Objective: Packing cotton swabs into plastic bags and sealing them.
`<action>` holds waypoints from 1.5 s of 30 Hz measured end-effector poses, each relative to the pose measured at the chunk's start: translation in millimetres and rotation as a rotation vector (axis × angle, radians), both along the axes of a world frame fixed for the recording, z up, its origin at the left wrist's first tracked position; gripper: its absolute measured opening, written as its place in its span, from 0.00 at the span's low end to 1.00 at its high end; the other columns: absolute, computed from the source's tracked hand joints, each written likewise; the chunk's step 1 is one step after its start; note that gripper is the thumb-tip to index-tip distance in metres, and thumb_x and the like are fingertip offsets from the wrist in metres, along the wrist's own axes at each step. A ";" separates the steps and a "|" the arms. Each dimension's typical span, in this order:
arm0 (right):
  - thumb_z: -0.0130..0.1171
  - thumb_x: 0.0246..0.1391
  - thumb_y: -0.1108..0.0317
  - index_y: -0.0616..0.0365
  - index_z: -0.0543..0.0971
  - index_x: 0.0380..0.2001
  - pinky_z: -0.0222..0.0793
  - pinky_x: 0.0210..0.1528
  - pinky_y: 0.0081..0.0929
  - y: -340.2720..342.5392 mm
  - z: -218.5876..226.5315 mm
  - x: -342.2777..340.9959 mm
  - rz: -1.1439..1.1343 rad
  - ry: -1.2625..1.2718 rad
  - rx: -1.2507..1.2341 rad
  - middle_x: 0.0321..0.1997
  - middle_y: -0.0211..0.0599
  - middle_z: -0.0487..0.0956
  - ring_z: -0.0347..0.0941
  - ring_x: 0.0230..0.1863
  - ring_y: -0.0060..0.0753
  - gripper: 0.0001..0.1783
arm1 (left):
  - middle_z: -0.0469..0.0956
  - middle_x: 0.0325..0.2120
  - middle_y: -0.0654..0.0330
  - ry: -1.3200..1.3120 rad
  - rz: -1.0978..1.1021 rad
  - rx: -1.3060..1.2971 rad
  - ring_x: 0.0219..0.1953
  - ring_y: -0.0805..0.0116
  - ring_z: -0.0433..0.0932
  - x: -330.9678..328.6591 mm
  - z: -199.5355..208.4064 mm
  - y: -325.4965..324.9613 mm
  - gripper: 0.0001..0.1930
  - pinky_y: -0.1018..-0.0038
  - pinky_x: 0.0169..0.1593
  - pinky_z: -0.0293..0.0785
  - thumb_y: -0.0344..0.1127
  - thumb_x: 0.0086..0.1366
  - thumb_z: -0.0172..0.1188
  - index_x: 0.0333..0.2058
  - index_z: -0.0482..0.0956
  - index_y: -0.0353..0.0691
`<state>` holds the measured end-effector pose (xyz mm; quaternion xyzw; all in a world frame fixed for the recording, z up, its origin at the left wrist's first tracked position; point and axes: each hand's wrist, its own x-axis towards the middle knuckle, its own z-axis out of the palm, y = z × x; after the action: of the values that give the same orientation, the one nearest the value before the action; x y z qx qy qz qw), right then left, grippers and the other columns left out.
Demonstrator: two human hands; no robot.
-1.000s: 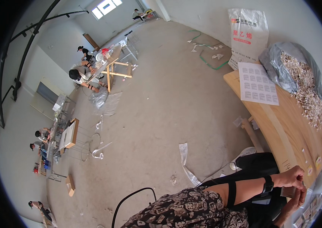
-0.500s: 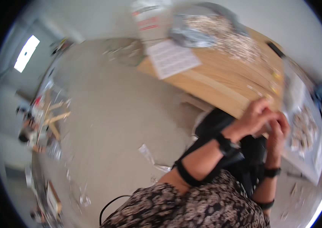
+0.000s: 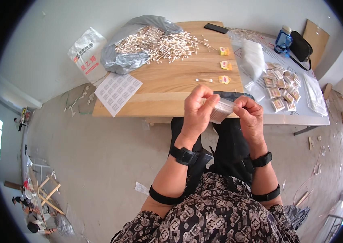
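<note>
Just over the near edge of the wooden table [image 3: 159,106], a small clear bag of cotton swabs [image 3: 221,111] is stretched between my hands. My left hand [image 3: 198,111] pinches one side of it between thumb and fingers. At the opposite end, the fingertips of my right hand [image 3: 251,117] grip the plastic. Beyond my hands lie a few loose cotton swabs [image 3: 204,80] and small stacks of yellow cards [image 3: 224,79]. A large heap of cotton swabs [image 3: 159,44] spills from a grey plastic bag [image 3: 118,56] at the back left.
A sheet of printed labels [image 3: 118,92] overhangs the table's left edge. On the right-hand table are filled swab packets [image 3: 281,87], a stack of clear bags [image 3: 253,58], a blue bottle [image 3: 283,39] and a black pouch [image 3: 301,45]. A phone [image 3: 216,28] lies at the back.
My view has swung right and steadied, so the tables now sit more centrally. My hands are still close together, and the bag between them has become clearly visible.
</note>
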<state>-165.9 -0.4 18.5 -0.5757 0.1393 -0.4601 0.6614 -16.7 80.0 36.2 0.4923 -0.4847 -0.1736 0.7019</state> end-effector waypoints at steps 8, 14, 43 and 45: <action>0.55 0.62 0.55 0.57 0.78 0.24 0.61 0.21 0.12 5.8 -0.4 -11.9 0.067 0.246 0.315 0.21 0.29 0.76 0.67 0.19 0.15 0.19 | 0.72 0.27 0.68 -0.118 0.335 -0.146 0.30 0.77 0.67 19.6 6.0 2.8 0.07 0.82 0.35 0.65 0.28 0.59 0.65 0.27 0.74 0.41; 0.52 0.64 0.54 0.62 0.78 0.32 0.77 0.30 0.24 24.3 1.0 12.2 0.250 -0.120 0.767 0.29 0.37 0.80 0.79 0.28 0.26 0.20 | 0.74 0.35 0.66 -1.036 0.373 -0.181 0.43 0.61 0.72 -25.1 4.6 6.7 0.11 0.63 0.44 0.66 0.30 0.44 0.70 0.24 0.74 0.43; 0.63 0.51 0.73 0.66 0.81 0.27 0.64 0.25 0.19 15.8 -42.0 6.6 -0.296 0.167 0.249 0.20 0.27 0.75 0.68 0.23 0.16 0.06 | 0.74 0.29 0.63 0.441 -0.176 0.316 0.31 0.77 0.72 11.5 -45.3 -0.1 0.13 0.79 0.40 0.70 0.23 0.54 0.66 0.34 0.70 0.36; 0.62 0.47 0.73 0.64 0.79 0.25 0.66 0.29 0.26 15.1 -40.3 5.9 -0.315 0.157 0.147 0.22 0.33 0.75 0.72 0.27 0.25 0.05 | 0.74 0.30 0.62 0.254 -0.213 0.494 0.29 0.78 0.70 15.9 -41.2 -1.4 0.13 0.80 0.38 0.70 0.26 0.54 0.67 0.35 0.71 0.35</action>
<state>-160.0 14.7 -21.8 -0.5313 0.3120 -0.5001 0.6085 -0.8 78.5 -5.0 0.5690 -0.3851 -0.4191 0.5936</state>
